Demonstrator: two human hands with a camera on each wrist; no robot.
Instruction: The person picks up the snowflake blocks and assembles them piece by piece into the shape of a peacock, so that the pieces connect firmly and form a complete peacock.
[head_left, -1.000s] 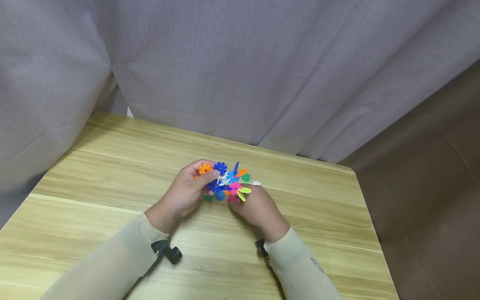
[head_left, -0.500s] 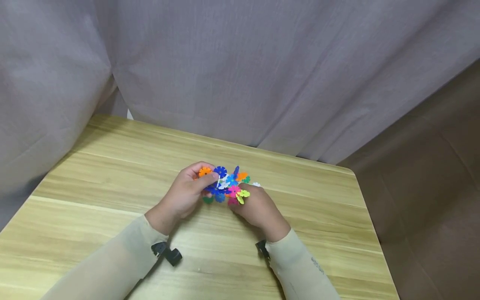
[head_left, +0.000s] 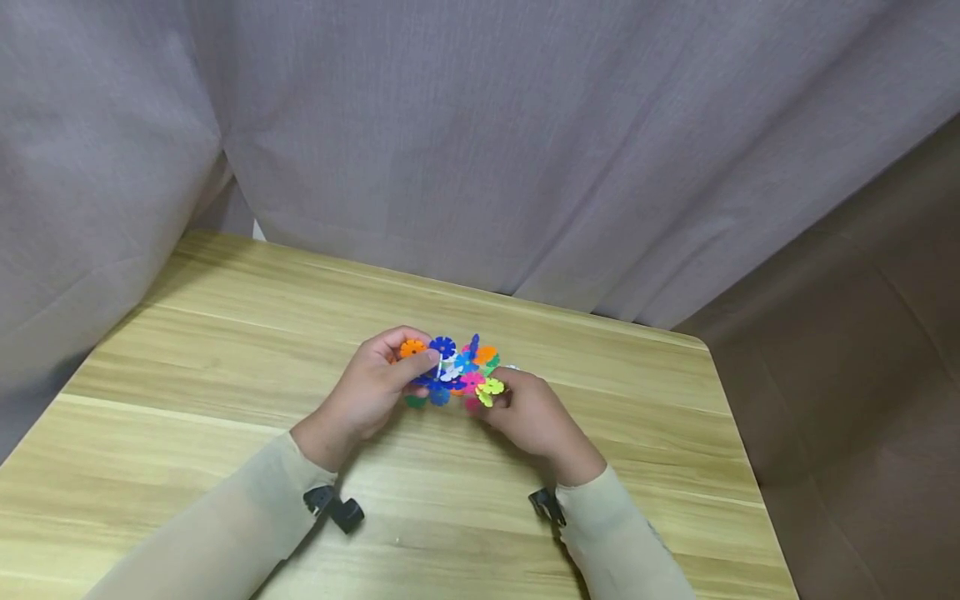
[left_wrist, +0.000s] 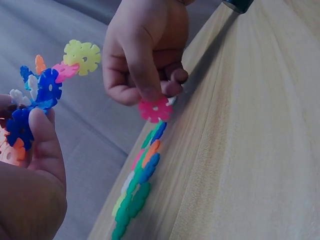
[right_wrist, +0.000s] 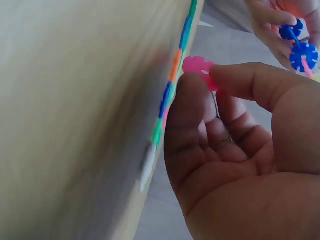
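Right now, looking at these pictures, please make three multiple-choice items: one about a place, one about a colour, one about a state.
1. Where do the loose snowflake discs lie?
A. on the wooden table
B. in a box
C. on the curtain

2. What colour is the single disc that the right hand pinches?
A. white
B. pink
C. black

3. What is the left hand doing?
A. lying flat and open
B. gripping the joined cluster of discs
C. holding a pen

Answers:
1 A: the left wrist view shows them lying in a row on the table.
2 B: both wrist views show a pink disc between thumb and finger.
3 B: its fingers curl round the cluster.
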